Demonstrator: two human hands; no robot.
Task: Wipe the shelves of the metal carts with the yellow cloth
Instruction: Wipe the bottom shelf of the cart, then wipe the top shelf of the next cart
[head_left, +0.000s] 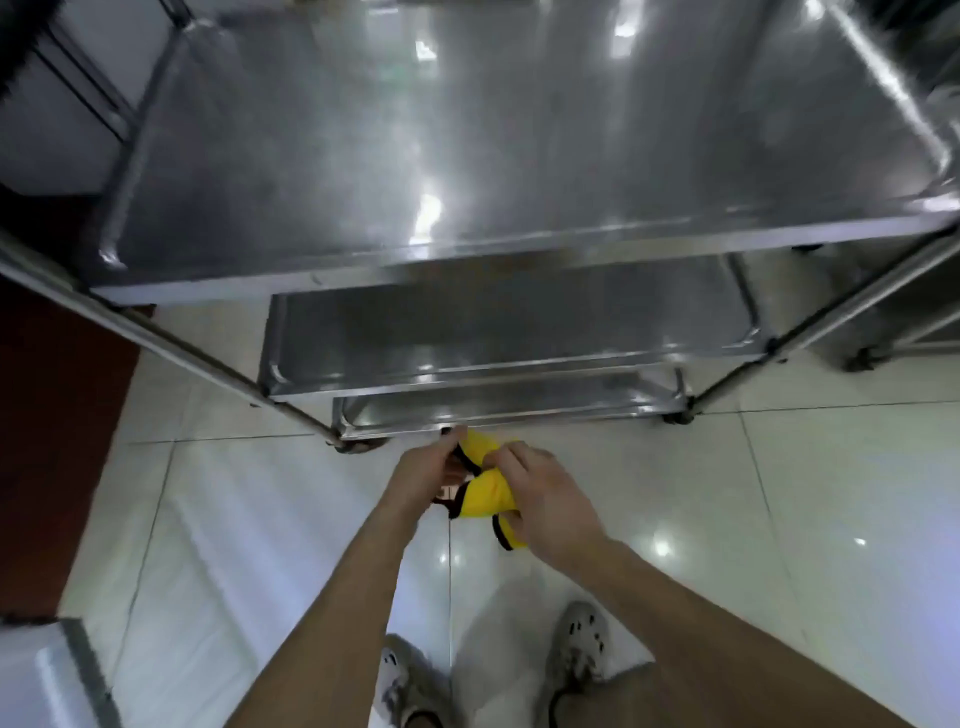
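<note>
Just in front of the metal cart (519, 156), the left hand (423, 475) and right hand (545, 499) both grip the yellow cloth (485, 493), seemingly bunching it for wiping.

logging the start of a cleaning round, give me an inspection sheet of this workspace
surface: top shelf shiny steel, nothing seen on it; middle shelf and bottom shelf only partly visible
job's things: yellow cloth bunched up, held in front of the cart, not on a shelf
clutter: nothing seen
grippers: left hand and right hand both grip the cloth
cables: nothing seen
surroundings: glossy tiled floor, dark red patch at left, another cart at right, shoes below
</note>
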